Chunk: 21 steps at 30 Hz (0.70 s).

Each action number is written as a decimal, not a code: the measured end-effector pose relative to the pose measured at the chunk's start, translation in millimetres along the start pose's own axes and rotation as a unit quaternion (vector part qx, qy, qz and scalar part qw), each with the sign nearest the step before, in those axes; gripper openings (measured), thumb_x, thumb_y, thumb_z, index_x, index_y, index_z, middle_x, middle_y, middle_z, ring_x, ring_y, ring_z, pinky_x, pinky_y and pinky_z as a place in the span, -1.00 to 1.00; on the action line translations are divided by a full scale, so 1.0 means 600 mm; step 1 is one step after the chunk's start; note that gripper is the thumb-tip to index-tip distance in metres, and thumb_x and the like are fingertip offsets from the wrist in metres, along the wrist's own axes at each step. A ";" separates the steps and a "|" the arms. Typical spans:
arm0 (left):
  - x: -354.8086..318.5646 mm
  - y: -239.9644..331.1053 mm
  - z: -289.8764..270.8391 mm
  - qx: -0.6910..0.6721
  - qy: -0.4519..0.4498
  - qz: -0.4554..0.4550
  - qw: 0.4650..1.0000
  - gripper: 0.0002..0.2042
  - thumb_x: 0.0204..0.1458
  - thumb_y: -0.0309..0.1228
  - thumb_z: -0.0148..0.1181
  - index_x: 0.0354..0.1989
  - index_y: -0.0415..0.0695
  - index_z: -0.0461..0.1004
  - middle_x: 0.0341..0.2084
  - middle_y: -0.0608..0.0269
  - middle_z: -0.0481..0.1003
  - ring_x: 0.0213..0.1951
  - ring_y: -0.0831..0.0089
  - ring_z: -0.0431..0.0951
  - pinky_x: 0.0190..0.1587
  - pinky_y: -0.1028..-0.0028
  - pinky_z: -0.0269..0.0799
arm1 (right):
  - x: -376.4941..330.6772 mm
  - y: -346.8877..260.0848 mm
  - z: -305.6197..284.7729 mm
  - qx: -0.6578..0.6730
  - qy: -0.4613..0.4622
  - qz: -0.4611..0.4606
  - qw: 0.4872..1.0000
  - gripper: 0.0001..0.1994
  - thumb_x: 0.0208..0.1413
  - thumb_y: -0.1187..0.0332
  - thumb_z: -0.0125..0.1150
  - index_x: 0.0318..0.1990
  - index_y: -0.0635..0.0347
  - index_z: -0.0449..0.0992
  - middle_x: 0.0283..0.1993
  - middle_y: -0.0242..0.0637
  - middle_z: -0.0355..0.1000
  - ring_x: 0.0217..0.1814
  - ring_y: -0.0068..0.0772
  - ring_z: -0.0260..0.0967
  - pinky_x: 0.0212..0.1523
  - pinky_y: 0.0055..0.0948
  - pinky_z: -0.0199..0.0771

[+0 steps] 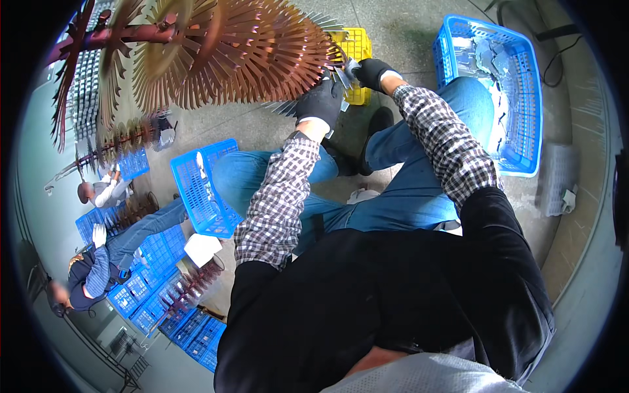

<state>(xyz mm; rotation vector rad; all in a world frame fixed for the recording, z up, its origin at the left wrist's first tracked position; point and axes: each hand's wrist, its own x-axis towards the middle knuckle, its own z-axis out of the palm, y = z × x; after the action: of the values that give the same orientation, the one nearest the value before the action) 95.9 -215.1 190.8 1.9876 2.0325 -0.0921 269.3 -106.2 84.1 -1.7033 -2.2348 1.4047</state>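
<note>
Reddish-brown finned rack [229, 52] fills eleven o'clock; at twelve, the left hand [320, 103] meets its edge, grip unclear; at one, the right hand [372, 73] pinches a grey piece [353, 67].

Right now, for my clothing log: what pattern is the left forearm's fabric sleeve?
The fabric sleeve is black-and-white checked; see head view.

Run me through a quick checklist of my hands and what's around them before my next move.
1. Both hands gloved: ok; left hand and right hand are in black.
2. Right hand holding something: ok; it has a shiny metal piece.
3. Left hand's grip: cannot tell; it is at the edge of the brown finned rack.
4. Blue basket at right stocked: ok; shiny pieces lie inside.
5. Yellow basket contents: cannot tell; partly hidden.
</note>
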 end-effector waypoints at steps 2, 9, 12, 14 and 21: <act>0.005 -0.003 0.008 0.003 0.010 0.006 1.000 -0.39 0.37 -0.01 -0.22 0.45 -0.15 0.21 -0.24 -0.16 0.66 -0.25 -0.20 0.64 -0.26 -0.01 0.49 | 0.006 0.009 0.005 -0.012 0.002 -0.020 1.000 -0.57 0.24 0.12 0.08 -0.11 0.38 0.64 -0.21 -0.09 0.67 -0.23 -0.01 0.61 -0.14 -0.17 0.56; 0.009 -0.002 0.010 0.010 0.012 -0.003 1.000 -0.38 0.37 -0.01 -0.21 0.45 -0.17 0.21 -0.26 -0.14 0.66 -0.26 -0.18 0.64 -0.26 0.00 0.49 | 0.034 0.037 0.028 -0.054 0.007 -0.094 0.994 -0.51 0.28 0.04 0.00 -0.11 0.35 0.65 -0.22 -0.09 0.67 -0.23 0.00 0.60 -0.15 -0.15 0.54; 0.008 0.007 0.008 0.026 0.007 -0.011 1.000 -0.38 0.36 0.00 -0.21 0.46 -0.16 0.21 -0.28 -0.13 0.66 -0.27 -0.15 0.65 -0.27 0.01 0.49 | 0.043 0.052 0.035 -0.074 0.009 -0.122 0.990 -0.48 0.30 0.00 -0.03 -0.11 0.34 0.66 -0.23 -0.09 0.67 -0.23 0.00 0.60 -0.15 -0.15 0.54; 0.007 0.010 0.009 0.030 0.005 -0.014 0.999 -0.38 0.36 0.00 -0.21 0.46 -0.15 0.21 -0.29 -0.13 0.66 -0.27 -0.14 0.66 -0.27 0.01 0.50 | 0.043 0.054 0.037 -0.081 0.009 -0.132 0.988 -0.47 0.31 -0.01 -0.04 -0.11 0.33 0.66 -0.23 -0.09 0.67 -0.23 0.00 0.60 -0.15 -0.14 0.54; 0.009 0.011 0.017 0.056 0.030 -0.020 0.998 -0.38 0.36 0.01 -0.22 0.46 -0.13 0.21 -0.30 -0.11 0.67 -0.28 -0.10 0.67 -0.29 0.02 0.51 | 0.020 0.031 0.029 -0.042 0.007 -0.082 0.996 -0.48 0.31 -0.02 -0.05 -0.10 0.30 0.66 -0.21 -0.08 0.66 -0.19 0.02 0.61 -0.14 -0.13 0.54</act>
<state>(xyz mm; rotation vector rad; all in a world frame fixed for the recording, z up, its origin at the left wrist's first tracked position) 104.0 -211.9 180.5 2.0408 2.1486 -0.1606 270.3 -107.7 55.8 -1.5043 -2.3963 1.2766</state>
